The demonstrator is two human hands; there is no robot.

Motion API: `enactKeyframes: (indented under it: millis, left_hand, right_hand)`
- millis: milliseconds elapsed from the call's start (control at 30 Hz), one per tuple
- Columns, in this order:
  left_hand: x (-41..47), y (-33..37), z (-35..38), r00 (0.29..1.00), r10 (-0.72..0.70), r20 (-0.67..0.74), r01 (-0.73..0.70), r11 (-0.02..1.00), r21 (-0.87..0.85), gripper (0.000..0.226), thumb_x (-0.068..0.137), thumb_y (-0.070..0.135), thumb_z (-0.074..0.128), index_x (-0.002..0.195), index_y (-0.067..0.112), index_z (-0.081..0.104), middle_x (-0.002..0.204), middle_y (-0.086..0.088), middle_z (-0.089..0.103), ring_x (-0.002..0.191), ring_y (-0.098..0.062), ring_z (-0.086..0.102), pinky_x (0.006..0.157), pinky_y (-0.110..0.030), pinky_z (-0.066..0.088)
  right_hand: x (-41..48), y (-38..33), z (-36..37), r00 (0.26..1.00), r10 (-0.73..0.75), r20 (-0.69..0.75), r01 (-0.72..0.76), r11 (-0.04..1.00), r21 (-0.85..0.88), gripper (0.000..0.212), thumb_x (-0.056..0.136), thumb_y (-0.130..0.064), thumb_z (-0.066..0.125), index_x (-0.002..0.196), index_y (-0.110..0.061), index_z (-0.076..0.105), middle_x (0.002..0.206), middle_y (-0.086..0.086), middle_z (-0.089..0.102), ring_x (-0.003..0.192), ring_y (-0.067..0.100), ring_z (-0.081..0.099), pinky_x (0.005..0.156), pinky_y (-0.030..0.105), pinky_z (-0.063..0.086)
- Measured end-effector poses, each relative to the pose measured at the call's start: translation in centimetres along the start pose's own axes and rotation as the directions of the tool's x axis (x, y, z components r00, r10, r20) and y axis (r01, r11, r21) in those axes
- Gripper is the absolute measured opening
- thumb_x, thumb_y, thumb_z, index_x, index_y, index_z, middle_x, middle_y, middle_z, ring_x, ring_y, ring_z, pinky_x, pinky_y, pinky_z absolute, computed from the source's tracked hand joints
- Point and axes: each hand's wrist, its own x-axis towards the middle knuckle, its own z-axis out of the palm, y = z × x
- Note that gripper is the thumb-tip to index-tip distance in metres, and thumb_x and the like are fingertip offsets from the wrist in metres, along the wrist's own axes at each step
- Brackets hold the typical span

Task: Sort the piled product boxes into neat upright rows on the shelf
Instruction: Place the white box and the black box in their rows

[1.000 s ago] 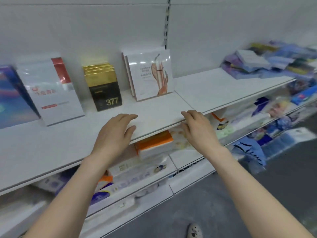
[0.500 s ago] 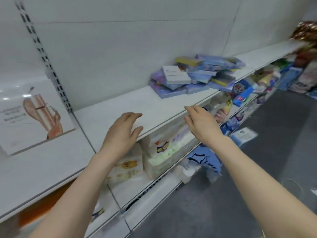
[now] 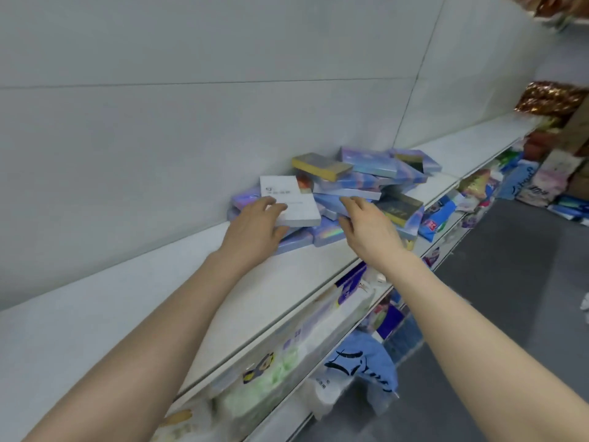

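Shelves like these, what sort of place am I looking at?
Most likely a shop aisle, perhaps mid-restocking. Long white tiered shelves run along a panelled wall, a pile of product boxes lies on the upper one, and packaged goods fill the shelves below.

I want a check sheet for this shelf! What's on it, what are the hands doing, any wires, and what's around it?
Surface: white shelf, against a white back wall.
Job's things: pile of boxes, mostly blue, lying flat and crisscross, none upright. A white box lies on top at the left.
Clutter: nothing seen.
Hands: left hand holds the white box, fingers on top, thumb at its edge. Right hand is open, fingers over the blue boxes.
Cables: nothing seen.
Surroundings: packs on the lower shelves, grey floor.
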Motion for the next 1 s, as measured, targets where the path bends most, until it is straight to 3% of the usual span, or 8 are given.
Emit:
enactKeyframes:
  millis: [133, 267, 467, 567, 633, 733, 833, 1000]
  left_hand:
    - [6.0, 0.7, 2.2, 0.996, 0.045, 0.072, -0.051, 0.995, 0.086, 0.053, 0.095, 0.049, 0.046, 0.142, 0.025, 0.044, 0.154, -0.005, 0.033, 0.140, -0.027, 0.029, 0.113, -0.039, 0.026]
    - [7.9, 0.8, 3.6, 0.973, -0.014, 0.231, -0.042, 0.971, 0.236, 0.068, 0.088, 0.072, 0.025, 0.145, 0.036, 0.034, 0.156, 0.000, 0.030, 0.140, -0.035, 0.024, 0.114, -0.049, 0.021]
    - [5.4, 0.2, 2.4, 0.981, -0.119, 0.153, 0.078, 0.965, 0.251, 0.081, 0.075, 0.078, 0.010, 0.139, 0.041, 0.042, 0.152, 0.011, 0.036, 0.140, -0.029, 0.028, 0.110, -0.048, 0.028]
    - [3.4, -0.2, 2.2, 0.970, -0.234, 0.063, 0.223, 0.964, 0.146, 0.079, 0.069, 0.082, 0.015, 0.130, 0.044, 0.048, 0.148, 0.017, 0.037, 0.143, -0.020, 0.023, 0.107, -0.048, 0.032]
    - [2.6, 0.2, 2.5, 0.946, -0.322, -0.024, 0.322, 0.946, 0.026, 0.072, 0.066, 0.082, 0.032, 0.123, 0.044, 0.052, 0.144, 0.010, 0.038, 0.140, -0.017, 0.026, 0.102, -0.047, 0.040]
    - [2.1, 1.0, 3.4, 0.839, -0.537, -0.084, 0.528, 0.842, -0.107, 0.083, 0.062, 0.075, 0.065, 0.134, 0.042, 0.041, 0.156, -0.001, 0.014, 0.142, -0.022, 0.025, 0.103, -0.049, 0.040]
    - [1.9, 1.6, 3.6, 0.679, -0.731, -0.072, 0.710, 0.678, -0.192, 0.113, 0.062, 0.067, 0.075, 0.151, 0.035, 0.012, 0.160, -0.001, -0.007, 0.139, -0.029, 0.033, 0.107, -0.045, 0.037]
    - [0.0, 1.4, 2.8, 0.513, -0.851, -0.114, 0.690, 0.488, -0.534, 0.109, 0.073, 0.035, 0.082, 0.153, 0.018, 0.010, 0.137, -0.003, 0.053, 0.122, -0.026, 0.054, 0.094, -0.034, 0.044]
  right_hand:
    - [6.3, 2.0, -0.2, 0.999, 0.009, -0.051, -0.009, 1.000, 0.005, 0.044, 0.103, -0.027, 0.044, 0.143, -0.009, 0.042, 0.140, 0.014, 0.050, 0.117, 0.036, 0.052, 0.080, 0.041, 0.045]
    - [11.3, 3.1, 0.2, 0.998, 0.051, -0.034, -0.048, 0.996, 0.071, 0.043, 0.105, -0.029, 0.036, 0.143, -0.010, 0.042, 0.142, 0.013, 0.049, 0.125, 0.034, 0.048, 0.095, 0.043, 0.043]
    - [14.0, 4.8, 3.1, 0.986, -0.164, -0.001, 0.163, 0.979, 0.122, 0.033, 0.105, -0.021, 0.036, 0.118, -0.005, 0.062, 0.128, 0.015, 0.061, 0.118, 0.036, 0.052, 0.096, 0.044, 0.043]
    - [14.6, 5.6, 4.2, 0.995, -0.058, -0.076, 0.068, 0.988, 0.138, 0.039, 0.101, -0.039, 0.030, 0.102, -0.015, 0.061, 0.105, 0.016, 0.062, 0.092, 0.035, 0.050, 0.074, 0.040, 0.040]
    - [15.2, 6.0, 3.6, 0.997, 0.025, -0.070, -0.005, 0.964, 0.267, 0.037, 0.096, -0.047, 0.046, 0.109, -0.016, 0.059, 0.111, 0.018, 0.054, 0.096, 0.039, 0.052, 0.082, 0.043, 0.044]
    - [16.9, 7.4, 2.6, 0.993, 0.037, 0.115, -0.073, 0.943, 0.323, 0.074, 0.084, -0.060, 0.060, 0.141, -0.019, 0.040, 0.138, 0.017, 0.044, 0.124, 0.038, 0.047, 0.101, 0.046, 0.042]
    - [17.6, 8.4, 2.2, 0.973, -0.034, 0.229, -0.035, 0.956, 0.292, 0.089, 0.078, -0.071, 0.060, 0.143, -0.016, 0.036, 0.136, 0.014, 0.054, 0.124, 0.035, 0.051, 0.096, 0.044, 0.046]
    - [15.5, 7.8, 2.7, 0.991, -0.094, 0.096, 0.043, 0.899, 0.435, 0.057, 0.071, -0.049, 0.079, 0.113, -0.017, 0.057, 0.111, 0.011, 0.061, 0.102, 0.030, 0.057, 0.074, 0.035, 0.043]
